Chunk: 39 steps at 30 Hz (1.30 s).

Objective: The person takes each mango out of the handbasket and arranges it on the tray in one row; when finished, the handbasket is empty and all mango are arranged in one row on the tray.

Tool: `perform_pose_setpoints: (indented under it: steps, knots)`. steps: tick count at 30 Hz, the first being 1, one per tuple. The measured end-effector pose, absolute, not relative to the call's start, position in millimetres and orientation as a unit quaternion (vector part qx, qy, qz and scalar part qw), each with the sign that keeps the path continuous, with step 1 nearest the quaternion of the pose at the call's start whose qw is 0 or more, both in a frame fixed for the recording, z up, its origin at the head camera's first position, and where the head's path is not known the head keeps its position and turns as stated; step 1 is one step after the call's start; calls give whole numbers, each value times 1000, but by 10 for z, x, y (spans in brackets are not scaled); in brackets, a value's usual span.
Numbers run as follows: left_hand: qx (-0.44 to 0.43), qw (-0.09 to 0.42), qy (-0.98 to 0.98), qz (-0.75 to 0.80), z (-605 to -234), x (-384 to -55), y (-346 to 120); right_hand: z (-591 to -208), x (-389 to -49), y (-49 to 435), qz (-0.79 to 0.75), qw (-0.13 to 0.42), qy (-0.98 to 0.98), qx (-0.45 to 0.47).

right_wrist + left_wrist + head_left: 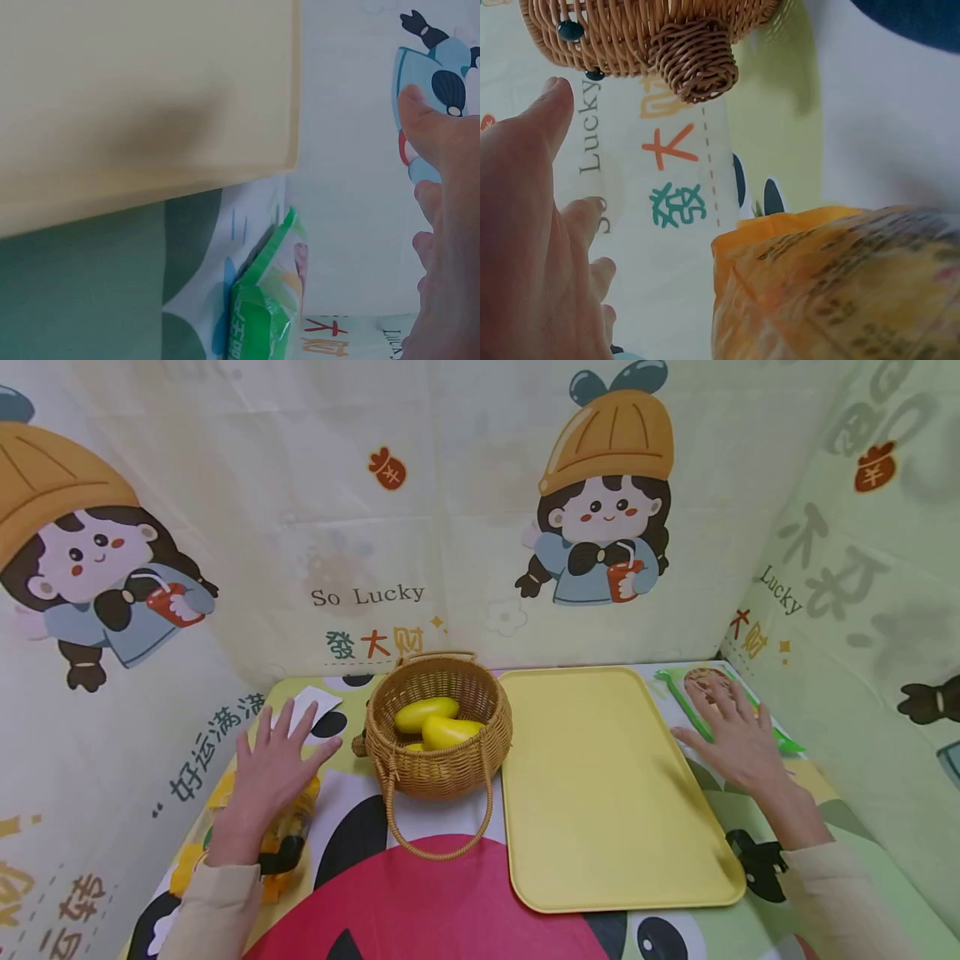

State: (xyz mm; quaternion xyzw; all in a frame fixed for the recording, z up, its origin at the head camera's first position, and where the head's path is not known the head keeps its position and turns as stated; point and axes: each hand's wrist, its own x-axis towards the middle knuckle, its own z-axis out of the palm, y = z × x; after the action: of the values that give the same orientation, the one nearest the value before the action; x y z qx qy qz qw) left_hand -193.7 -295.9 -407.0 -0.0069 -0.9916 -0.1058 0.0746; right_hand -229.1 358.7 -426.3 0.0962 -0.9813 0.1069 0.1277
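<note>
My left hand (273,772) is held palm down with fingers spread, above an orange and clear plastic food packet (840,285). It grips nothing. Over at the right, my right hand (735,739) also has its fingers spread and holds nothing; it hovers between the yellow tray (600,785) and a green packet (259,315). A round wicker basket (442,777) stands between the hands, left of the tray, with its handle hanging down in front. Inside lie yellow mango-like fruits (450,732), partly hidden by the rim. The tray's visible surface is bare, with a hand's shadow on its right side.
A white card or paper (315,700) lies behind the left hand. The table is covered by a colourful printed cloth (420,910). Pale printed cloth walls (465,552) rise at the back and on both sides, close behind the basket and tray.
</note>
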Motion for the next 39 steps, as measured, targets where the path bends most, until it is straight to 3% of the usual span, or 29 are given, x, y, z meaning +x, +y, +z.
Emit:
perform_pose_setpoints:
  steps: [13,39]
  knots:
    - [-10,84,-990,-115,-4123,-1907,-2998,-4195,-2240,3571,121,108,-983,81]
    - [-21,98,-986,-132,-4094,-1938,-2973,-3908,-2401,3310,131,144,-971,137]
